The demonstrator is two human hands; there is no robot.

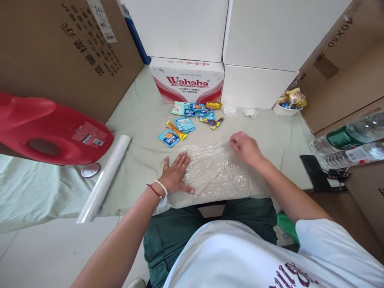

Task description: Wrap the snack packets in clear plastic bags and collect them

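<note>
A sheet of clear plastic film, wrinkled and shiny, lies over the cloth at the table's front edge. My left hand presses flat on its left side, fingers spread. At the far right corner of the film, my right hand is closed in a pinch on its edge. Beyond the film lie several small snack packets: a blue packet, an orange wrapped bar and more blue packets.
A white roll and a red jug lie at left. A Wahaha carton and white boxes stand behind. At right are a bowl of snacks, plastic bottles and a black phone.
</note>
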